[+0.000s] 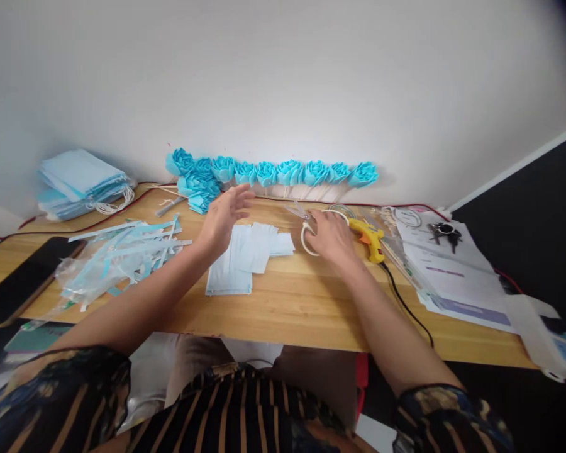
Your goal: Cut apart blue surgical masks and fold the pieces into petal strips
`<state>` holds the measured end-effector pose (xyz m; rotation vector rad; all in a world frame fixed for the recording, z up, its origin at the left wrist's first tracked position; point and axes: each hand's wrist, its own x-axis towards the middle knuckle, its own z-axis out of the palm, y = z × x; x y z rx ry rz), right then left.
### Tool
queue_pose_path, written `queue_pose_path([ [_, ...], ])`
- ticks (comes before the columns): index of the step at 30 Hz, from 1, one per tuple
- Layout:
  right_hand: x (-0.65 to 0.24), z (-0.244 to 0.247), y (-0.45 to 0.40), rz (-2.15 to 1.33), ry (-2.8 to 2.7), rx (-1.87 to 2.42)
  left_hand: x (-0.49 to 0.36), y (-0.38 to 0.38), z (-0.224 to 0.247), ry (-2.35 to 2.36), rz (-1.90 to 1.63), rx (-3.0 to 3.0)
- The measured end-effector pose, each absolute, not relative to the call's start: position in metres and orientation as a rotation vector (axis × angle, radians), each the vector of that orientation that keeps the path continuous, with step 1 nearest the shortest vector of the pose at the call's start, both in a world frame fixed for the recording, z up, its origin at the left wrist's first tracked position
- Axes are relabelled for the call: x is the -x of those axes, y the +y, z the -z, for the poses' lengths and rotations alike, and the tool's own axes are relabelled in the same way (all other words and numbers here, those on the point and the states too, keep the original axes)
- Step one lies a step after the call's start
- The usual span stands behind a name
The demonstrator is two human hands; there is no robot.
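Observation:
My left hand [227, 217] is raised over the table with its fingers stretched out and nothing in it. Below and to its right lie pale blue mask-fabric pieces [259, 248], overlapping each other. My right hand [331, 233] is over the white-handled scissors [310, 249], its fingers curled at the handles. The blades point to the left and back, slightly apart. Just right of that hand lies a yellow glue gun [371, 239] with a black cord. Part of the scissors is hidden under my fingers.
Blue fabric flowers [290, 171] on sticks lean along the wall. A stack of face masks [82, 179], a heap of cut strips [127, 258] and a phone [26, 277] lie on the left. Papers [446, 270] with keys [446, 233] are on the right.

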<state>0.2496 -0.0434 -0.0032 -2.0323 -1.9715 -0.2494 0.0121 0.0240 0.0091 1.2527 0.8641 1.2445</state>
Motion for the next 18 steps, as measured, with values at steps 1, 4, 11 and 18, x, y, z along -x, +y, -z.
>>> queue_pose_path([
  [1,-0.261,0.004,-0.043,0.194,-2.045,2.106,-0.007,0.026,-0.006,0.878,-1.25,-1.271],
  [4,-0.287,0.001,-0.047,-0.019,-2.124,2.279,0.0,0.028,0.007,0.881,-1.251,-1.248],
  [11,-0.244,-0.018,-0.061,-0.014,-2.296,1.816,0.002,0.025,0.032,0.855,-1.152,-1.212],
  [18,-0.179,0.01,-0.062,-0.133,-2.551,1.411,0.005,0.02,0.028,0.834,-1.186,-1.19],
])
